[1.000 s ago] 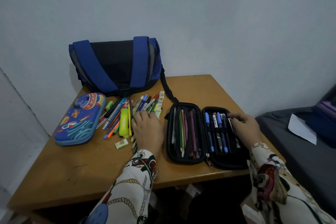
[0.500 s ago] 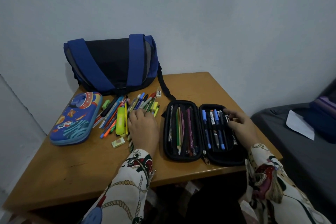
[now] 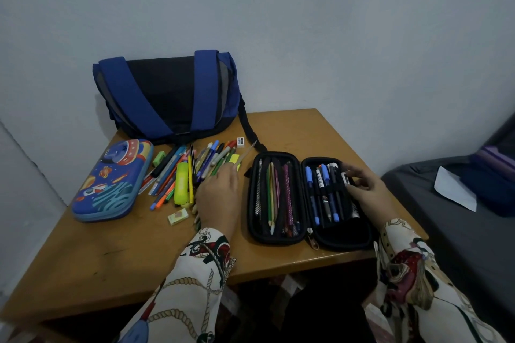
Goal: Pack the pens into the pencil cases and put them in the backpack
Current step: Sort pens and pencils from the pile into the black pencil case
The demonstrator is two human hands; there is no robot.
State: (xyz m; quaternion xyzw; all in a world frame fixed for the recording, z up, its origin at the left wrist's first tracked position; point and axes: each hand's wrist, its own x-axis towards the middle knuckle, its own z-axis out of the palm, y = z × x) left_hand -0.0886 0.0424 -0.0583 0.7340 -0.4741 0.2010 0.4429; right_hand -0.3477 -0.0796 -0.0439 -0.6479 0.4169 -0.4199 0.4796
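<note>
home room | wooden table in wall corner | grey bed beside

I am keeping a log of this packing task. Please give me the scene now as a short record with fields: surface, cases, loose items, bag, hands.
surface: wooden table
open case: black pencil case, unzipped flat, pencils in its left half, pens in its right half
closed case: blue rocket pencil case, at table left
loose items: pile of pens between the two cases
bag: blue backpack, at the back against the wall
left hand: on the pile of pens
right hand: fingers at the open case's right half
</note>
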